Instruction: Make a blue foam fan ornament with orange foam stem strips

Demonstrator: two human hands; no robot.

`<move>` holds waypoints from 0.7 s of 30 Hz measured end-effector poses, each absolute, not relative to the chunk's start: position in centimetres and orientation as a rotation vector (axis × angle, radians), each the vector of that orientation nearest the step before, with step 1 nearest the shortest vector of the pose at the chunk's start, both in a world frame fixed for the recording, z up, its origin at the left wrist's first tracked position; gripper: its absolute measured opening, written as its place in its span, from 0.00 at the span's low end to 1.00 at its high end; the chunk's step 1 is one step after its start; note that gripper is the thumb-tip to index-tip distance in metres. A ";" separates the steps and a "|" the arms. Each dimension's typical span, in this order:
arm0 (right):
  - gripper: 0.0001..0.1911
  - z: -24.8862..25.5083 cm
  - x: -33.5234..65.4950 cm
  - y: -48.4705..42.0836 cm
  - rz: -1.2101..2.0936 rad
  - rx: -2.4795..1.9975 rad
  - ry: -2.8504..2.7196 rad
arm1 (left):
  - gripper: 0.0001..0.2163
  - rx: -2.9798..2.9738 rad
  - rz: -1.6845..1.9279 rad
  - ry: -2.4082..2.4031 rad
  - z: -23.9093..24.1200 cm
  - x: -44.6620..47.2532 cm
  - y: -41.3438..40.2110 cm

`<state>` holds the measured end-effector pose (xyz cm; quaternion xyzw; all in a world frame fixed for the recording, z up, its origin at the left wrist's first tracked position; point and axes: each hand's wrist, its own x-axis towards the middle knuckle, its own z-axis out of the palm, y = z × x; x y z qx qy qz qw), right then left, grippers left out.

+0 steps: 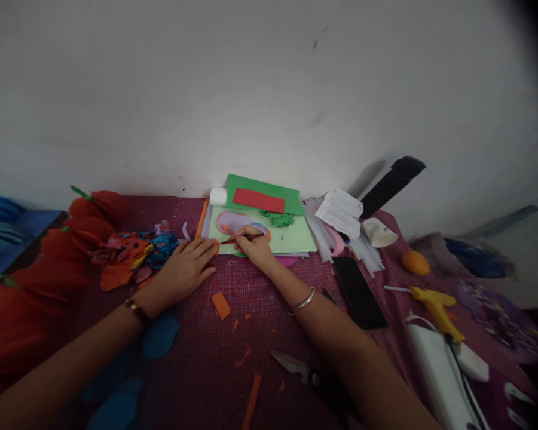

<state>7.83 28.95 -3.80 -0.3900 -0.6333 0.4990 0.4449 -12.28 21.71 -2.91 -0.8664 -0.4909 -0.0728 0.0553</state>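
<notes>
A plain pale wall, marked with a few dark scuffs, stands behind a work surface covered by a maroon checked cloth. Your right hand is pinching a dark red pen between thumb and fingers, above the pale green sheet near the wall. The pen points toward your left hand; whether its tip touches the orange piece at the sheet's left front edge cannot be told. Your left hand lies palm down, fingers extended and thumb apart, with its fingertips at that orange piece.

Beyond your right hand, a lilac cutout lies on the pale green sheet, with green scraps to its right. A red strip rests on the green sheet behind; a white roll sits at its left end.

To your left, mixed paper scraps are heaped beside orange paper pumpkins. Nearer you lie a small orange rectangle and scissors, the latter partly hidden by your right forearm. To your right are a black phone, a handwritten note and a yellow glue gun.
</notes>
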 end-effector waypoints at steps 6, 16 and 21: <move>0.04 -3.6 7.9 28.9 1.239 -0.971 -1.591 | 0.20 -2.664 -0.239 -1.414 -2.8 -12.3 21.7; 0.06 -3.6 7.6 28.7 1.216 -0.985 -1.615 | 0.20 -2.663 -0.240 -1.472 -2.8 -12.2 21.6; 0.06 -3.8 7.5 28.8 1.181 -0.983 -1.620 | 0.20 -2.683 -0.270 -1.520 -2.8 -12.0 21.4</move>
